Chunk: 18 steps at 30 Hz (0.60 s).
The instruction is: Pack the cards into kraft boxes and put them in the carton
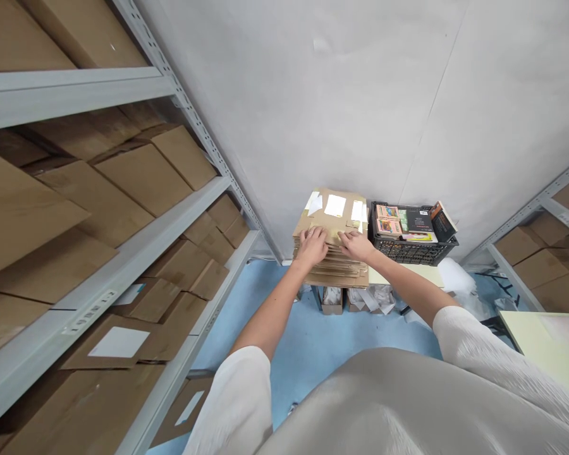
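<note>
A tall stack of flattened cardboard boxes (334, 258) stands by the wall, with white labels and strips of tape on its top sheet. At the near edge of the topmost flattened cardboard box (329, 221), my left hand (314, 245) has its fingers bent over the board. My right hand (356, 245) pinches the same edge a little further right, thumb and fingers drawn together. The undersides of both hands are hidden, so how far the fingers reach beneath the sheet cannot be seen.
Right of the stack, a black plastic crate (410, 249) holds books. Cartons fill the metal shelving (184, 218) on the left and another rack (552, 208) at right. Small boxes (332, 309) of scraps sit underneath. A pale table (545, 347) stands near right.
</note>
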Available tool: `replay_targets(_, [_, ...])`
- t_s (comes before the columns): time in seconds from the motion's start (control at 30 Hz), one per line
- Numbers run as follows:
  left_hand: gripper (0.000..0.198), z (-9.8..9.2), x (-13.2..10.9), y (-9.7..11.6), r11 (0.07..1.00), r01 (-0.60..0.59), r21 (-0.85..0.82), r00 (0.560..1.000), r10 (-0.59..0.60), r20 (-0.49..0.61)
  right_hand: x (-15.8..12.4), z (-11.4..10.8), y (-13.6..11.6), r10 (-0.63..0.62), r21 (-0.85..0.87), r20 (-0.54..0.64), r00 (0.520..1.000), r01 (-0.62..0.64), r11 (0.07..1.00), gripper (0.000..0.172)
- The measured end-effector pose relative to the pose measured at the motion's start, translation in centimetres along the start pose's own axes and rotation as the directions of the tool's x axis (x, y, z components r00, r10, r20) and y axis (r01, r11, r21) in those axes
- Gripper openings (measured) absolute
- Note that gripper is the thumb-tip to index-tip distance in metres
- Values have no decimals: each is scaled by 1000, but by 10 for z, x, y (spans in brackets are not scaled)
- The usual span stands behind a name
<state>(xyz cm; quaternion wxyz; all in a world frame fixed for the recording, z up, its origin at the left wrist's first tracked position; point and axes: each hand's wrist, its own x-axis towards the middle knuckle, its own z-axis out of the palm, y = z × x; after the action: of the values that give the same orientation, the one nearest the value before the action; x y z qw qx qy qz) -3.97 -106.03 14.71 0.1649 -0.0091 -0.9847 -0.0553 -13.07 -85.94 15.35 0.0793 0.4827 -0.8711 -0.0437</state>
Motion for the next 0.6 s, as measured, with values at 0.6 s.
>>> replay_targets(0.6, [57,-12,4,15,995,36,90,998,-32,-45,-14,6,2,31,-49,-61,998,-34,998,55])
